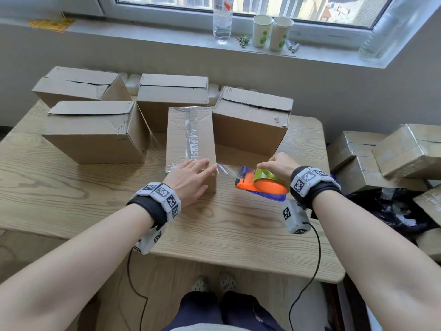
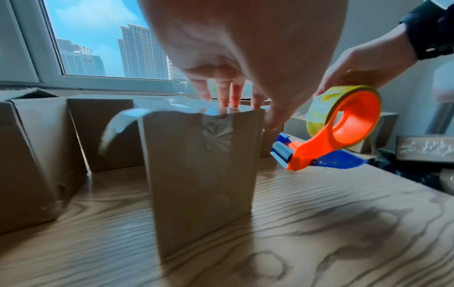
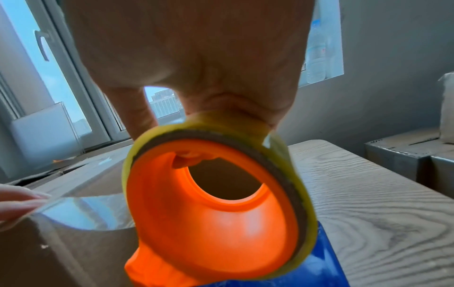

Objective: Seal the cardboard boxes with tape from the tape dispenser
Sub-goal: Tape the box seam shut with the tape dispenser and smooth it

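Narrow taped box [image 1: 191, 139] stands mid-table [image 1: 71, 192]. Left hand [image 1: 191, 179] lies flat, fingers straight, pressing tape [image 1: 224, 168] on its near top edge. Right hand [image 1: 279, 164] grips tape dispenser [image 1: 261, 186] just right of box.

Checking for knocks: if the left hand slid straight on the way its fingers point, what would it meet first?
Probably the tilted cardboard box behind right; the left hand points that way across the taped box. Depth unclear.

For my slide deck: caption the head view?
Left hand presses tape onto a box; right hand pulls the dispenser away.
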A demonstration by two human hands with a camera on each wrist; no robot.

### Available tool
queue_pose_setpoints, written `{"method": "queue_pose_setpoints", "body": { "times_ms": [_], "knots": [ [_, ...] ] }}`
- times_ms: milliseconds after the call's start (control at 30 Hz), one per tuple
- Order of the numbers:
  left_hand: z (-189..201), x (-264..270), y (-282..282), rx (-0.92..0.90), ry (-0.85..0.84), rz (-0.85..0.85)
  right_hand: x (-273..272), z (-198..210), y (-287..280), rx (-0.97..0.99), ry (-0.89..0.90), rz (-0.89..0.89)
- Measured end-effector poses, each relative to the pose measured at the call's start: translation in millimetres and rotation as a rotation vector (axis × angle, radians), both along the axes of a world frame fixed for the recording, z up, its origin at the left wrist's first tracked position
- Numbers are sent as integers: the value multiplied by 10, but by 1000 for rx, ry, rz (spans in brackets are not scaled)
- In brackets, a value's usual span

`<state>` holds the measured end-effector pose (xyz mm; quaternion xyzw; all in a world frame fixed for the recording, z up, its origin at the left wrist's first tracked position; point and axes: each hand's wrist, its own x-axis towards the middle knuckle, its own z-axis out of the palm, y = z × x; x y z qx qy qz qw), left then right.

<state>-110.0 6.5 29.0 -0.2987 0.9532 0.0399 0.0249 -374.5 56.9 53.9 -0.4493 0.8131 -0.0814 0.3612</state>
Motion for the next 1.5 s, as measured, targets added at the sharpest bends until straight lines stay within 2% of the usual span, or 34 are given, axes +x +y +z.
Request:
{"method": "queue_pose_setpoints", "body": {
  "times_ms": [133,300,400,533,767,900,1000,1067,1200,1367,1500],
  "knots": [
    [-14,-254,33,-49,7,-24,47,59,-1,-15,-33,-16],
    [-88,-344,-6,-71,-174,-17,99,96,-60,-32,-117,-32],
    [-83,-262,-45,-87,-196,-6,115,124,-76,-37,-152,-35],
    [-80,-73,-126,-34,-161,3,117,95,-61,-10,-171,9],
    [-197,-81,-87,42,-27,-5,71,32,56,-20,-20,14],
    [-252,1,-81,76,76,8,53,116,72,-83,-94,-54],
    [-226,86,-128,85,51,-44,74,158,83,-117,-152,-78],
    [-213,122,-129,49,-22,-75,84,161,89,-106,-149,-62],
    [-221,142,-2,-26,-101,-43,118,166,98,-99,-143,-59],
    [-219,100,30,-14,-94,-15,178,202,86,-52,-10,-18],
    [-220,142,-25,13,-84,-19,186,201,82,-47,-76,-18]
  ]
}}
